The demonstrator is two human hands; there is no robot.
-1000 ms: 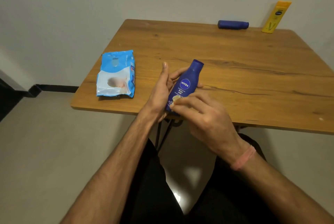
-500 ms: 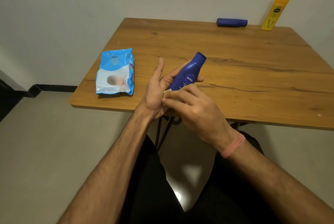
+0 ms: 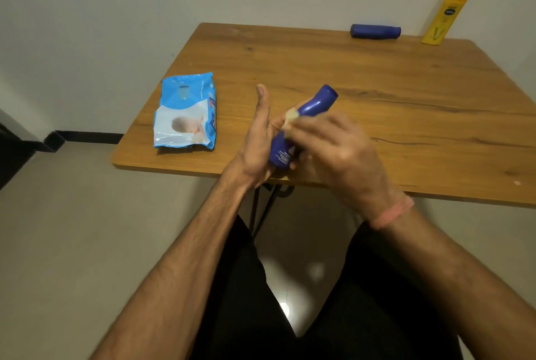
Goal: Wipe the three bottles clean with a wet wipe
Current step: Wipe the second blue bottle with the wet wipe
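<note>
1. Blue bottle (image 3: 301,124) lies tilted in the left hand (image 3: 258,142), fingers straight, above the table (image 3: 377,92) edge.
2. Right hand (image 3: 336,150) (blurred) pinches a wet wipe (image 3: 291,116) against it.
3. Unclasped, the bottle could slip floorward.

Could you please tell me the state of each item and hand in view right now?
blue bottle: tilted, cap away from the person, held above the table's near edge
left hand: cradles the bottle, fingers straight
right hand: pinches a wipe on the bottle
wipe: bunched against the bottle
wipes pack: lying flat
second blue bottle: lying on its side
yellow bottle: leaning against the wall
</note>
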